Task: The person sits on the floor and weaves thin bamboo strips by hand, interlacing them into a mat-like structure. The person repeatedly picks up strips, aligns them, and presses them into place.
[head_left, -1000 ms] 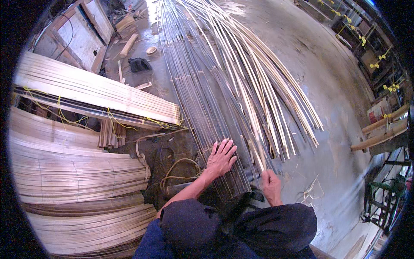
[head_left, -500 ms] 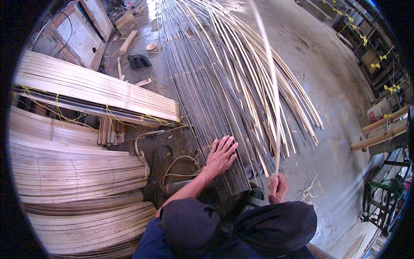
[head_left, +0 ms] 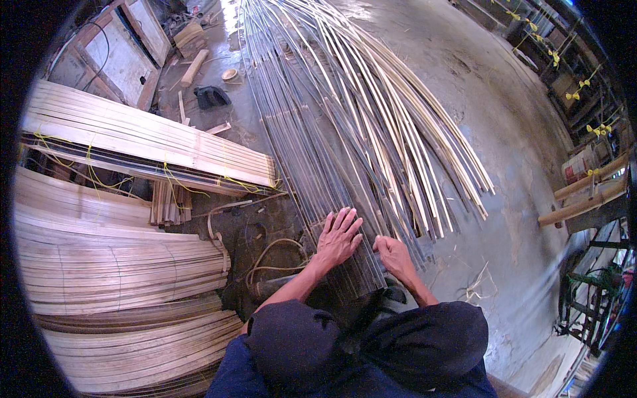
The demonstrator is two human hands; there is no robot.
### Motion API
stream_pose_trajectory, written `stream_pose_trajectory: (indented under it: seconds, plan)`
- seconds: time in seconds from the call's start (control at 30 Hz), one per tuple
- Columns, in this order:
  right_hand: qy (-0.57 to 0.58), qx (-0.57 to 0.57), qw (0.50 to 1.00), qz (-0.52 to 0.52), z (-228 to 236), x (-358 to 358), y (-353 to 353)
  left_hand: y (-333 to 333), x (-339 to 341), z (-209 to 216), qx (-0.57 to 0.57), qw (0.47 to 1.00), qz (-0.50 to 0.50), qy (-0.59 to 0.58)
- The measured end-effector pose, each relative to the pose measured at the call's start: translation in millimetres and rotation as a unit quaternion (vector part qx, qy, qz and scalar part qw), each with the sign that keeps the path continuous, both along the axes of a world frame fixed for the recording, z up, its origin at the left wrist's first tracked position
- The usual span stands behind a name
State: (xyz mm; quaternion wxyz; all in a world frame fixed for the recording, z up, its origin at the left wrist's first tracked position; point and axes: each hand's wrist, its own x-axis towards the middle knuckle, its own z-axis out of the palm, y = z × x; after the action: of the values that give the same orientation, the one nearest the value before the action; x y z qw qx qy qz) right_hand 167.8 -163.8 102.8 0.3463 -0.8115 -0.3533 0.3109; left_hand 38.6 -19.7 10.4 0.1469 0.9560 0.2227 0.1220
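Long, thin bamboo strips lie side by side in front of me, their dark faces up, in a flat row (head_left: 295, 136). Spread flat across the near part of this row is my left hand (head_left: 338, 239), its fingers stretched out. Just to its right, my right hand (head_left: 396, 255) is closed at the row's right edge, its fingers on a dark bamboo strip near its close end. The fingertips are partly hidden. A looser fan of pale strips (head_left: 398, 142) reaches beyond my right hand, with their ends apart on the floor.
Rolled slat mats (head_left: 126, 275) are stacked at the left, below a long pale bundle (head_left: 152, 139) with yellow ties. A dark cloth-like item (head_left: 212, 97) and wood offcuts lie farther off. At the right stand bamboo poles (head_left: 587, 202) and a dark metal frame (head_left: 594, 292).
My right hand has moved left and up to the edge of the dark row. The pale strip it held raised no longer stands up. My left hand has stayed nearly in place.
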Motion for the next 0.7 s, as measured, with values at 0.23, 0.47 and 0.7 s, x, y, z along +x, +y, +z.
stream_pose_trajectory:
  seconds: [0.23, 0.47, 0.7]
  plan:
    - [0.028, 0.094, 0.991, -0.088, 5.1, -5.5, 2.0, 0.5, -4.1, 0.4, -0.006, 1.000, -0.004, 0.006]
    - [0.030, 0.098, 0.993, -0.050, -0.2, -16.1, 1.0, 0.6, -2.1, 5.5, -0.015, 1.000, -0.006, 0.008]
    - [-0.018, -0.008, 1.000, -0.020, -23.6, -13.5, 3.7, 0.2, -1.6, 8.3, -0.001, 0.999, -0.004, 0.051]
